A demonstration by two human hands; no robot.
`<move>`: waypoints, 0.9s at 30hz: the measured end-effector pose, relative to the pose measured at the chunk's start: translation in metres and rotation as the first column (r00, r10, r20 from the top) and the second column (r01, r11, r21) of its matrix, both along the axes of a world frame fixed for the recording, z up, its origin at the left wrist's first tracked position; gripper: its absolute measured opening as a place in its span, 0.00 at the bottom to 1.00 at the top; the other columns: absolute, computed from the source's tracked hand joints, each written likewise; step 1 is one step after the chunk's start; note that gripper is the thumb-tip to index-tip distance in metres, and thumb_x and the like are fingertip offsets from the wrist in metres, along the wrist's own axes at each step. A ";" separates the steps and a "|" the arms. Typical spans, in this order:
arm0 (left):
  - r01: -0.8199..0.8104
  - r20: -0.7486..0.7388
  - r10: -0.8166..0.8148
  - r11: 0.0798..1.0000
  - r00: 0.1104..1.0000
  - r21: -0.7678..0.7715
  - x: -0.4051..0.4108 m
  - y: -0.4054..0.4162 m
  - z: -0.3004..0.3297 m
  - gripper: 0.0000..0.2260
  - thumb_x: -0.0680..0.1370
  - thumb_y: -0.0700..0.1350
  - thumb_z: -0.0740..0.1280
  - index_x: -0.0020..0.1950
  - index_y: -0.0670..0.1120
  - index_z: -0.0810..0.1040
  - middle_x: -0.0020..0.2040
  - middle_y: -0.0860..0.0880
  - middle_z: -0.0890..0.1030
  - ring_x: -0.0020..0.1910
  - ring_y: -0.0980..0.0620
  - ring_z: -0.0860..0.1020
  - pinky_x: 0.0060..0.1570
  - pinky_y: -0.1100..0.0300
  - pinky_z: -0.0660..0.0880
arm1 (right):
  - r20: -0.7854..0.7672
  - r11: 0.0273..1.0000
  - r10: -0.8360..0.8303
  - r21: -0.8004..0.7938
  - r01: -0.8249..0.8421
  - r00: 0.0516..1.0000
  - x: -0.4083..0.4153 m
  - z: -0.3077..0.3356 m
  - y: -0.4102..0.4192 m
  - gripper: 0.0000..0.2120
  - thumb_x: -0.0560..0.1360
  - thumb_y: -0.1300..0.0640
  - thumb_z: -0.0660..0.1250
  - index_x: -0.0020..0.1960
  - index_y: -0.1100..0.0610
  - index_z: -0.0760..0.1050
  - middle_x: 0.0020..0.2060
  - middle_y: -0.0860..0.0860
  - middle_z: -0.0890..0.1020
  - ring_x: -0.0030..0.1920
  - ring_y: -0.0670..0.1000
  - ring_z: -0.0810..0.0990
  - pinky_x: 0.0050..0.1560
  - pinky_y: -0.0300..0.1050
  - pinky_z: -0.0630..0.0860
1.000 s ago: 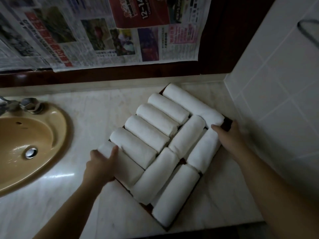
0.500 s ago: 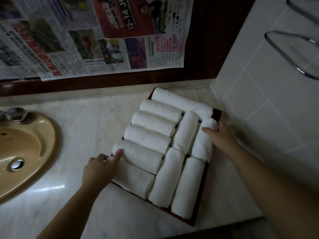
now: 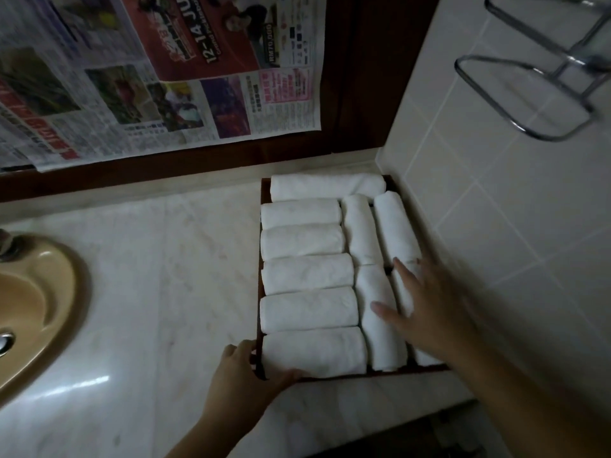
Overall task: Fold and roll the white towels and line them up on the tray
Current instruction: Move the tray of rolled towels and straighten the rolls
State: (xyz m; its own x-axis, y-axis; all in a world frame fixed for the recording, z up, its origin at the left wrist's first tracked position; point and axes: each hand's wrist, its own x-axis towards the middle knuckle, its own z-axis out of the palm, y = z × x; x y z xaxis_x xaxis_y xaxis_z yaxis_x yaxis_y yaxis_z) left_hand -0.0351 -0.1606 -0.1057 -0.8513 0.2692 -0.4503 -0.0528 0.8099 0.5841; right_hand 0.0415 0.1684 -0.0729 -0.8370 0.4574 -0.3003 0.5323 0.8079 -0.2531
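Ten rolled white towels (image 3: 305,279) fill a dark wooden tray (image 3: 261,193) on the pale marble tabletop (image 3: 165,292), tucked into the corner where the tiled wall (image 3: 496,226) meets the wood-trimmed back panel. One long roll lies across the far end, five short rolls stack down the left side, and four more run lengthwise on the right. No loose or unfolded towel is in view, so the folding and rolling appear complete; what seems left is only squaring up the rows and the tray itself.

The left hand (image 3: 244,375) holds the tray's near-left corner, its fingers (image 3: 284,373) curled around the rim beside the nearest roll. The right hand (image 3: 426,309) lies spread and flat over the right-hand rolls, fingers (image 3: 401,267) straight and splayed, pressing on the towels and gripping nothing.

A tan sink (image 3: 36,312) sits well apart to the left, newspaper (image 3: 158,77) hangs above, and a chrome rack (image 3: 529,87) juts from the tiles.
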 end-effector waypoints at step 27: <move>0.102 -0.189 -0.113 0.992 0.975 -0.067 0.031 0.050 -0.029 0.29 0.69 0.73 0.71 0.57 0.56 0.68 0.50 0.56 0.71 0.50 0.51 0.78 0.47 0.52 0.79 | -0.006 0.982 0.120 0.150 -0.117 0.993 0.008 -0.037 0.004 0.37 0.75 0.20 0.42 0.78 0.29 0.31 0.84 0.49 0.39 0.81 0.63 0.33 0.78 0.71 0.40</move>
